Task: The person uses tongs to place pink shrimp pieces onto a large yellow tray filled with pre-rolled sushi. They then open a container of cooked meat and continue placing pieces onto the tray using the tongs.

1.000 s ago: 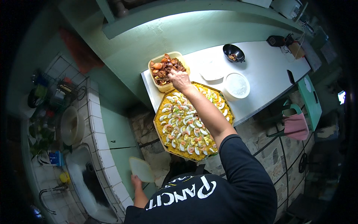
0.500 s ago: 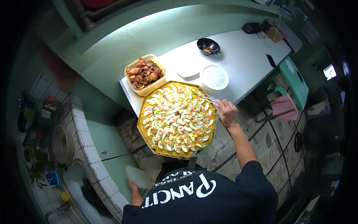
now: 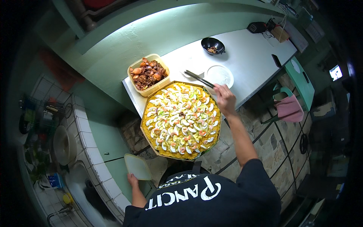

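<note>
My right hand (image 3: 225, 99) is closed around a pair of metal tongs (image 3: 199, 78), raised above the table beside the round white tub. My left hand (image 3: 132, 180), low at the left, grips the edge of a flat, pale, square lid (image 3: 138, 167). Between my hands sits a large octagonal tray (image 3: 150, 145) of yellow noodles (image 3: 166, 132), topped with egg slices, shrimp and bits of green. Its far part overlaps the table. Behind its left corner, a cream container (image 3: 149, 92) holds reddish-brown pieces of food.
The white table (image 3: 253, 56) runs along the green wall. On it stand the round white tub (image 3: 221, 76), a black bowl (image 3: 208, 42) with scraps and a black phone-like slab (image 3: 276, 60). A tiled sink counter (image 3: 93, 156) lies left; a green chair with a pink cloth (image 3: 290, 109) stands right.
The tongs have lifted off the noodles' far right edge, swinging up and left over the table with my right hand. My left hand and the lid have risen slightly to the left.
</note>
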The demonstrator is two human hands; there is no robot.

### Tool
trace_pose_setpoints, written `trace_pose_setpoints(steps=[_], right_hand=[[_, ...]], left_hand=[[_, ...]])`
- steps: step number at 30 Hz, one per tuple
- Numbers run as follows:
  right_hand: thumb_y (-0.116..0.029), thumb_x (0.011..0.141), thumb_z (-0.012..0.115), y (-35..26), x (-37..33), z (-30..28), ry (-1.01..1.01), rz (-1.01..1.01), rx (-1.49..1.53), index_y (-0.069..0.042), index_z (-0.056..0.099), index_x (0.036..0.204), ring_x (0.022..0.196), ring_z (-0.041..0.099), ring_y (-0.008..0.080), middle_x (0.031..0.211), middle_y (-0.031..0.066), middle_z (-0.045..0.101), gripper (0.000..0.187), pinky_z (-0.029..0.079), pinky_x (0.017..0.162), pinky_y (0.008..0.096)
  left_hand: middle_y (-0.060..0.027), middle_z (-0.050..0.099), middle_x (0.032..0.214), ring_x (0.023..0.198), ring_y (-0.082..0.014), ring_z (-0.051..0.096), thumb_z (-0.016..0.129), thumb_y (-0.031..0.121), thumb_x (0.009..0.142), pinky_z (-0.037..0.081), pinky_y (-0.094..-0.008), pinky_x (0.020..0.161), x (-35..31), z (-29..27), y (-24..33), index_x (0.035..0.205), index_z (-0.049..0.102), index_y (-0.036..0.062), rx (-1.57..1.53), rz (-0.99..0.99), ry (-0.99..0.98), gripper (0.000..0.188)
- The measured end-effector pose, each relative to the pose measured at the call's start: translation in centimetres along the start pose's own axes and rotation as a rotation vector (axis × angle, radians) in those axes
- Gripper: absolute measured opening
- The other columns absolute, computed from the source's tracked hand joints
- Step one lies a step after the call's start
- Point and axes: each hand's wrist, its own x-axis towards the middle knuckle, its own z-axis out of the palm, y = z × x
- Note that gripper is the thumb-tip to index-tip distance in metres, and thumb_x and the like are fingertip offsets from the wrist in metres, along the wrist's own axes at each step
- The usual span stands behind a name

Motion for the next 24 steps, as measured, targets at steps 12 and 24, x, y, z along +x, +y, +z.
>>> trace_pose_setpoints(steps=[12, 24], right_hand=[[-0.030, 0.092, 0.050, -6.2, 9.8, 21.9, -0.510, -0.046, -0.276, -0.012, 0.063, 0.098, 0.083, 0.064, 0.0340, 0.098, 0.0134, 0.061, 0.024, 0.051, 0.071, 0.0471], [-0.035, 0.093, 0.047, -7.7, 12.4, 18.1, -0.429, 0.123, -0.177, -0.015, 0.064, 0.098, 0.081, 0.065, 0.0345, 0.086, 0.0138, 0.067, 0.026, 0.050, 0.072, 0.0468]], left_hand=[[-0.0247, 0.061, 0.104, 0.097, -0.0405, 0.058, 0.049, 0.014, 0.090, 0.043, -0.0457, 0.086, 1.7, 0.2, -3.1, 0.110, 0.056, -0.0029, -0.022, 0.026, 0.011, 0.027], [-0.0254, 0.061, 0.106, 0.098, -0.0427, 0.057, 0.046, 0.017, 0.089, 0.043, -0.0475, 0.086, 3.6, -1.7, -4.4, 0.113, 0.054, -0.0019, 0.048, -0.136, -0.143, 0.031]])
